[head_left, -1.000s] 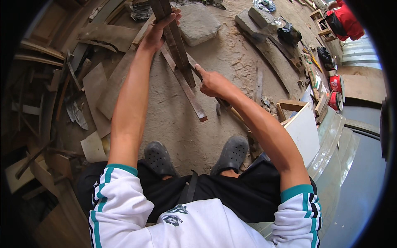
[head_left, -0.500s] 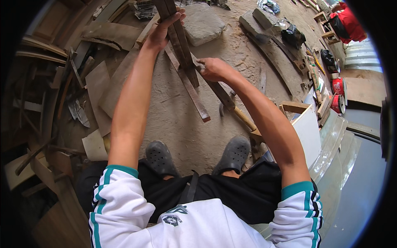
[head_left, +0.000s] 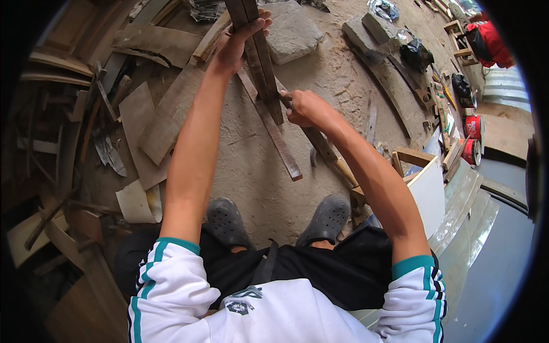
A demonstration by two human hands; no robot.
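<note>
My left hand (head_left: 237,46) is closed round a long, dark wooden beam (head_left: 264,74) with a groove down its length. The beam slants from the top of the view toward the floor. A thinner wooden strip (head_left: 280,143) crosses behind its lower end, and another dark wooden bar (head_left: 317,143) runs from there to the lower right. My right hand (head_left: 309,108) has its fingers curled at the upper end of that bar, beside the beam. Its grip is partly hidden. Under the bar, a light wooden handle (head_left: 345,171) and a curved metal piece (head_left: 313,157) show in part.
Scrap boards (head_left: 134,128) and offcuts crowd the left. A stone slab (head_left: 293,34) and concrete blocks (head_left: 366,37) lie ahead. At right stand a white-sided wooden box (head_left: 426,191), red cans (head_left: 473,127) and glass-like sheets (head_left: 466,211). Someone in red (head_left: 494,43) is at far right.
The view has shifted slightly, so most things sit a little farther right and lower. Both hands keep their places on the wood.
</note>
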